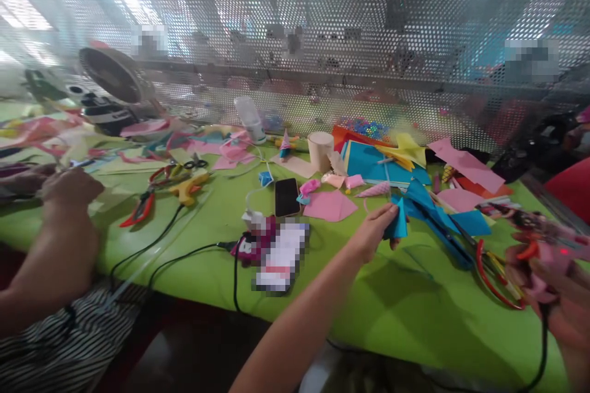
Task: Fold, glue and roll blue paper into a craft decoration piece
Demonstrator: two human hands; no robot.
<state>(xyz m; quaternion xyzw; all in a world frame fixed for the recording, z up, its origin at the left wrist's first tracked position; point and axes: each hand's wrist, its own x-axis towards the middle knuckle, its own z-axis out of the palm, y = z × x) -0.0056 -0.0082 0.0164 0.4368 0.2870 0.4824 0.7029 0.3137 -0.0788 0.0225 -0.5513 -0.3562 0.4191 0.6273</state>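
My left hand [372,231] is closed on a small folded piece of blue sheet [399,221], felt or foam, held above the green table. At the right edge my right hand [565,301] grips a pink glue gun [548,264], with a small red light on its side and a black cord hanging below. Between my hands lie scissors with red handles [482,267] and blue offcuts [437,218]. A pink twisted cone [374,189] rests just beyond my left hand.
At left, a co-worker's hands [71,187] work near a yellow glue gun [188,189] and orange-handled pliers [141,206]. Two phones, a dark one [286,196] and a lit one [282,258], lie mid-table beside a power strip [251,249] with cords. A fan [113,73] stands back left.
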